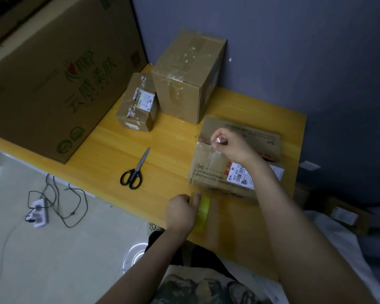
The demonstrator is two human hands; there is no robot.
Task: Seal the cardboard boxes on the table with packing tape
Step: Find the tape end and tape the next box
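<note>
Left hand (180,212): at the near edge of the counter (162,139), just in front of the flat box (215,172); fingers curled round the tape roll (203,207)
Tape roll: yellowish, translucent ring standing on edge; blurred, its left half hidden by the hand
Floor: pale glossy tiles; a white power strip (38,212) with dark tangled cords
Right hand (230,143): above the flat box's top; fingers pinched tight on a crinkled clear tape end (217,141); how the strip runs back to the roll is hard to make out
Flat box: low brown cardboard on the counter's right side; ragged torn edge, printed dashed lines and scissor marks; white barcode label (241,174) partly covered by the forearm; flaps down, contents unseen
Scissors (135,170): black loop handles, grey blades together; flat on yellow wood, apart from the flat box
Small box (138,102): creased, tape-wrapped, torn labels; beside the tall box (189,77)
Tall box: upright, glossy wrinkled tape over its top; closed
Large carton (59,73): green print; cut off at top and left
</note>
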